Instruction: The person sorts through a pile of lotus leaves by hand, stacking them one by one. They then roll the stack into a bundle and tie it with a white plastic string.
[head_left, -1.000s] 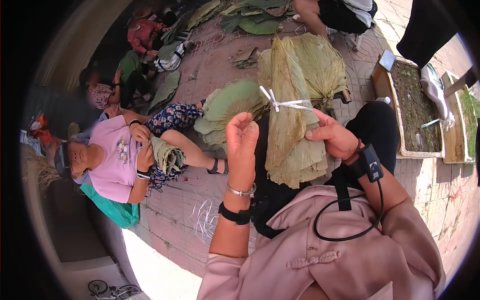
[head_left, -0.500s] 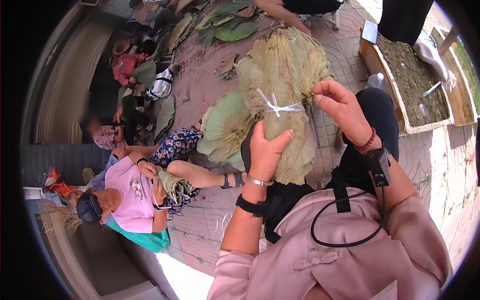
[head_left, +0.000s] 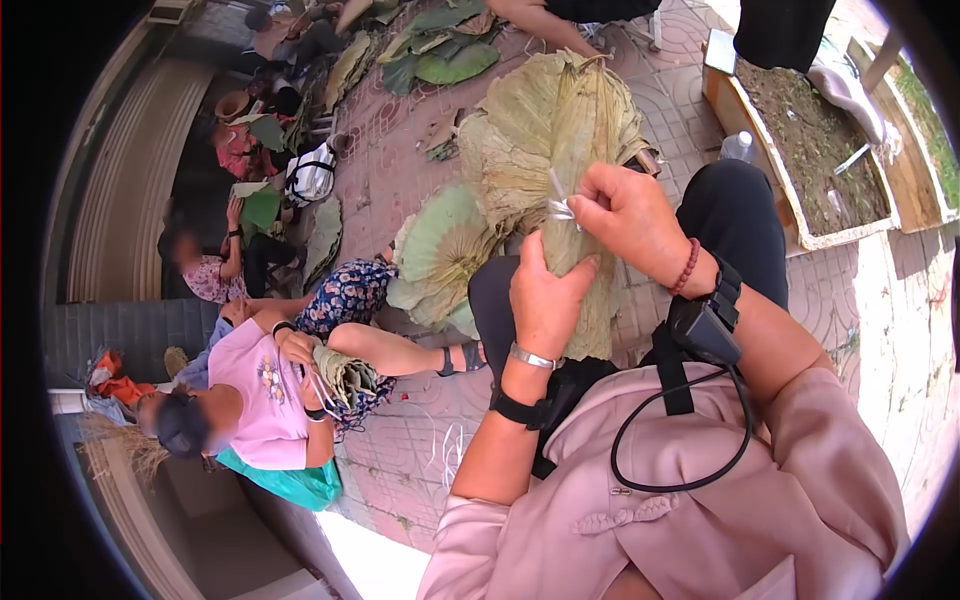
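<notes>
Nearest you, your left hand (head_left: 545, 300) is closed round the lower half of a folded bundle of dried lotus leaves (head_left: 600, 320), with the thumb pressed across its front. Just beyond it, your right hand (head_left: 625, 215) is nearly closed, its fingertips pinched on the white plastic tie (head_left: 558, 207) that circles the bundle's middle. The bundle stands upright between your hands, above your black-trousered knees (head_left: 735, 215). For a neat binding, it seems best to grip firmly with the left hand so the folds cannot spread. Pull the tie ends evenly, snug but not cutting the brittle leaf. Farther off lies a pile of dried leaves (head_left: 540, 120), with a green leaf (head_left: 440, 250) to its left. Further left, a seated person (head_left: 255, 395) holds a rolled leaf bundle (head_left: 345, 375). At the far right stands a soil-filled planter box (head_left: 800, 130).
</notes>
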